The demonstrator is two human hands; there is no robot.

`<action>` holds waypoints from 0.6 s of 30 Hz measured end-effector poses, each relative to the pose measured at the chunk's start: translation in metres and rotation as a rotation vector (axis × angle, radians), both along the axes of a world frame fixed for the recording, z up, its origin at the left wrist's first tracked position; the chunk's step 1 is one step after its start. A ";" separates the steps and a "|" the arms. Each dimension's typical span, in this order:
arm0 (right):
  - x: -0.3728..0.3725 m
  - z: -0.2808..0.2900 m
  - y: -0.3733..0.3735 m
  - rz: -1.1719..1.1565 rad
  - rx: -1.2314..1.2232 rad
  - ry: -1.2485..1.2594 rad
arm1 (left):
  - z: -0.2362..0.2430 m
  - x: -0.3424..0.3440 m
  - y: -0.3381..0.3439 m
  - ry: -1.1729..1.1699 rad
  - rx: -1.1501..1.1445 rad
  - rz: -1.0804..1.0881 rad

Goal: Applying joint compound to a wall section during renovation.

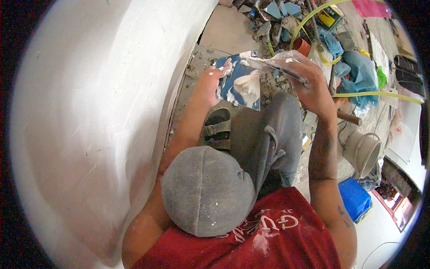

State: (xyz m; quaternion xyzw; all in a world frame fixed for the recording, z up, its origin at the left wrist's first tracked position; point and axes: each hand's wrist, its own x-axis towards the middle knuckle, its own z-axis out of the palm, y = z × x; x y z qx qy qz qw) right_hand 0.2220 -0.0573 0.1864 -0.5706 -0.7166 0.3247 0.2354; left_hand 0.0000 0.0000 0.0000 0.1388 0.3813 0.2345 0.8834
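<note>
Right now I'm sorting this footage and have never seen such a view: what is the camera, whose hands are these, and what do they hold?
One wide fisheye camera looks down from above, so edges bend. A person in a grey knitted cap and red shirt crouches beside a curved white plastered wall. The left hand grips a blue square tile smeared with white paste. The right hand holds a flat metal trowel against it. Nearby lie a tipped grey bucket and broken tile rubble.
</note>
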 end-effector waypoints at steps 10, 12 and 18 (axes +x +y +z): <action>-0.032 -0.025 -0.009 -0.043 0.207 -0.228 | 0.092 0.011 0.005 -0.060 0.029 0.104; -0.033 -0.035 -0.009 -0.056 0.247 -0.232 | 0.093 0.010 0.006 -0.071 0.026 0.102; -0.009 -0.069 -0.014 -0.079 0.289 -0.225 | 0.071 0.011 0.001 -0.010 0.015 0.118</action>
